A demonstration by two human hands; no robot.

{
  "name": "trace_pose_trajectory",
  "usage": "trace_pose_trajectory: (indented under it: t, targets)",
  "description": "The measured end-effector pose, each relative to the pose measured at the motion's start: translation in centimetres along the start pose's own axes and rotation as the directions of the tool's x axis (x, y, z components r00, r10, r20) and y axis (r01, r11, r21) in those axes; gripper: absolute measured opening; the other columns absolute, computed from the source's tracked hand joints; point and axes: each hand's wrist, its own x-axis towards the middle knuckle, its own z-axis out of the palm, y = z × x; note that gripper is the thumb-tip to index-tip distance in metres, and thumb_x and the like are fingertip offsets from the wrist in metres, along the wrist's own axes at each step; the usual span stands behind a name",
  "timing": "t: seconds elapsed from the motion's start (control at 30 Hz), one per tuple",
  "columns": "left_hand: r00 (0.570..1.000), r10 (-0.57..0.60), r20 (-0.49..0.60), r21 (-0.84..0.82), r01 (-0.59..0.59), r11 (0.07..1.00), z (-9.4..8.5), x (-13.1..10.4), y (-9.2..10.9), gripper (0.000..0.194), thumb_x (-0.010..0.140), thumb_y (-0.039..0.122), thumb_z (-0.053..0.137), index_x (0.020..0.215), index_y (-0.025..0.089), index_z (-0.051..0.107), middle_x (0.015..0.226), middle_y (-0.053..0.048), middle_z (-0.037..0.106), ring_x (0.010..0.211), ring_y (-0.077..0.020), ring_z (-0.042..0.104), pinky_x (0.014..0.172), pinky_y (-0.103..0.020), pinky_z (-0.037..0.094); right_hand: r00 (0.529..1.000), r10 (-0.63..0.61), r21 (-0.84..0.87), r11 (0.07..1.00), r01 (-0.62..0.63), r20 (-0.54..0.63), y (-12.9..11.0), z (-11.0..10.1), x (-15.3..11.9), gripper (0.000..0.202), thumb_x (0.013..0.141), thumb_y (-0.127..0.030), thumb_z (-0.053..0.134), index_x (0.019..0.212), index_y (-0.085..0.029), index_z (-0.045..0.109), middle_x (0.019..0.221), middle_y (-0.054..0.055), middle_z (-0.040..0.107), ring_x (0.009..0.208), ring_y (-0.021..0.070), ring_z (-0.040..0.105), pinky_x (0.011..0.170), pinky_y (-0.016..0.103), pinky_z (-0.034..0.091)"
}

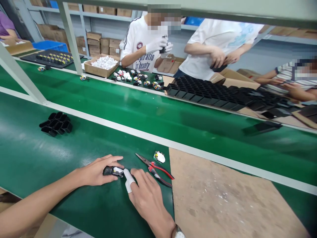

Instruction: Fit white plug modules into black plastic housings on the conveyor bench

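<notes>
My left hand (101, 171) grips a small black plastic casing (107, 170) between thumb and fingers, just above the green bench. A circuit board (117, 171) with white filler on it sticks partly out of the casing's right end. My right hand (147, 191) has a white finger cot on one digit, which presses against that board's outer end; its other fingers are curled. Just beyond my right hand lie long-nose pliers (151, 165) with red and black handles, jaws slightly apart. Another circuit board (159, 157) with a white patch sits beside the pliers.
A cardboard sheet (223, 195) covers the bench on the right. Black casings (56, 124) stand grouped at the left. Past a white rail runs a green conveyor (138, 109) with a few parts. Across it, people work beside stacked black casings (203, 91) and a box of white pieces (95, 70).
</notes>
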Motion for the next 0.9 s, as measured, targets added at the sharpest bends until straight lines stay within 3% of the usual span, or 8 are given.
trace_pose_trajectory:
  t: [0.57, 0.9]
  targets:
    - [1.0, -0.021, 0.015, -0.019, 0.021, 1.0, 0.03, 0.05, 0.05, 0.075, 0.099, 0.029, 0.069, 0.164, 0.033, 0.032, 0.143, -0.002, 0.071, 0.138, -0.0242, 0.06, 0.12, -0.043, 0.044, 0.999, 0.009, -0.012, 1.0, -0.009, -0.033, 0.0, 0.14, 0.1, 0.026, 0.094, -0.002, 0.047, 0.077, -0.02, 0.056, 0.101, 0.011, 0.065, 0.081, 0.022, 0.051, 0.068, 0.036, 0.036]
    - [0.999, -0.026, 0.024, -0.025, 0.027, 0.999, -0.09, 0.11, 0.28, 0.076, 0.099, 0.029, 0.069, 0.164, 0.032, 0.03, 0.144, -0.002, 0.07, 0.139, -0.0243, 0.059, 0.12, -0.043, 0.043, 1.0, -0.013, -0.023, 1.0, 0.013, 0.005, -0.31, -0.44, 0.4, 0.026, 0.092, -0.004, 0.046, 0.075, -0.021, 0.055, 0.103, 0.011, 0.066, 0.085, 0.0231, 0.053, 0.071, 0.036, 0.037]
